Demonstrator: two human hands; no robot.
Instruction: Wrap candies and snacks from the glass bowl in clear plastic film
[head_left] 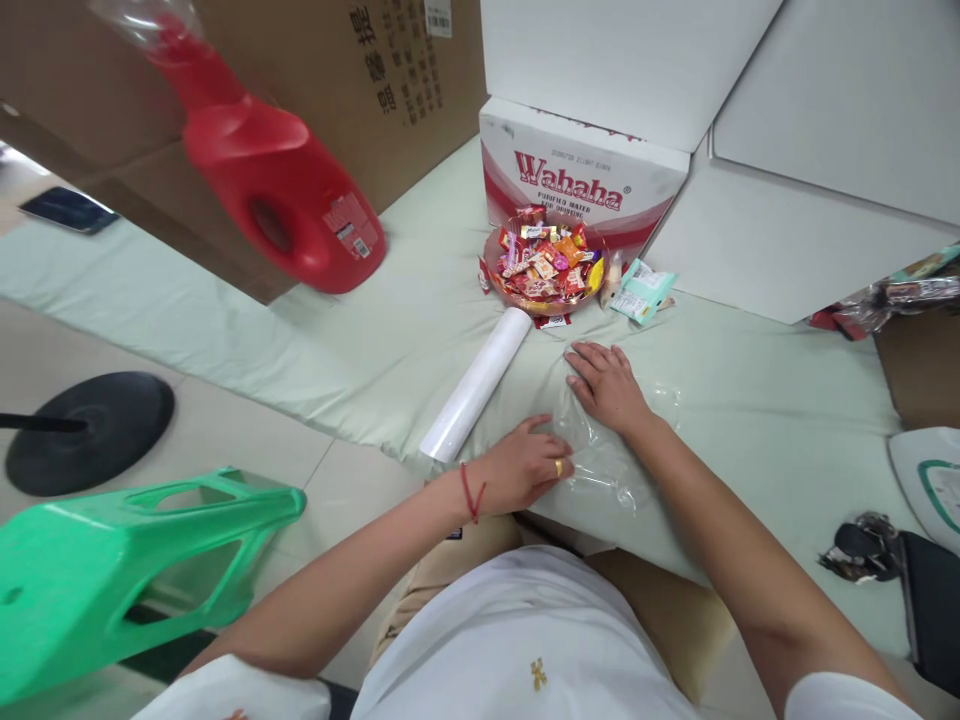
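Note:
A clear plastic bag (604,470) lies flat and wrinkled on the pale green cover in front of me. My right hand (609,388) rests palm down at its upper part, fingers stretched out. At the bag's left edge is my left hand (525,468), with a gold ring and a red string bracelet (472,492). Its fingers are loosely bent and apart, touching the plastic; the palm underside is hidden. Just left of the hands lies a white roll (476,385), slanting toward a bowl (547,300) heaped with wrapped candies (547,260).
Behind the bowl stands a Wahaha water carton (577,180), with white boxes (622,50) around it. A red jug (277,190) and brown carton (420,110) are at left. A green stool (150,540) is on the floor. Keys (859,548) and a light-blue packet (643,290) lie right.

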